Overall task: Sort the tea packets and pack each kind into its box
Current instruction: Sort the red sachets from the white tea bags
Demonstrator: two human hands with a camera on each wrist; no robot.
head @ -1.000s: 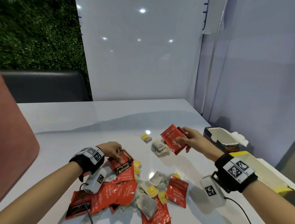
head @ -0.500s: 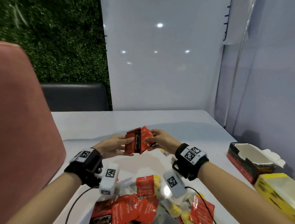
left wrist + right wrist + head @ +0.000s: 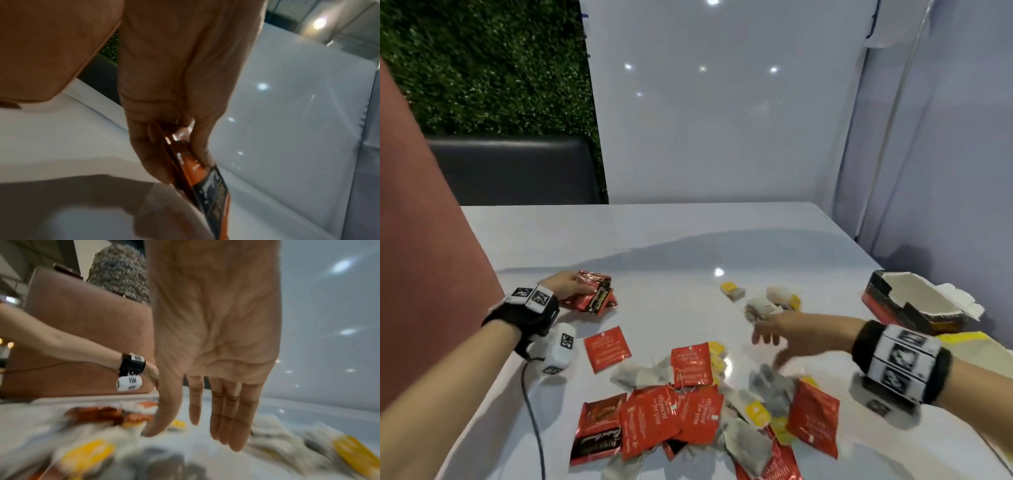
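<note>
My left hand (image 3: 571,287) grips a small stack of red-and-black tea packets (image 3: 595,294) low over the white table (image 3: 654,240) at the far left; in the left wrist view the thumb and fingers of that hand (image 3: 183,168) pinch the stack (image 3: 211,194) edge-on. My right hand (image 3: 767,342) hovers empty over the table's middle right, fingers straight; the right wrist view shows the hand (image 3: 193,434) flat above blurred bags. A mixed pile of red packets (image 3: 661,414) and paper tea bags with yellow tags (image 3: 756,411) lies near me. The open red-and-black box (image 3: 914,308) and a yellow box (image 3: 969,346) stand at the right.
One red packet (image 3: 607,347) lies alone left of the pile. A few loose tea bags (image 3: 760,305) and a yellow-tagged bag (image 3: 732,290) lie beyond my right hand. A pink chair back (image 3: 431,257) rises at the left. A cable (image 3: 534,411) trails from my left wrist.
Both hands held the packets together in the air; now the left hand has carried the stack down to the left, and the right hand has let go and moved right, open.
</note>
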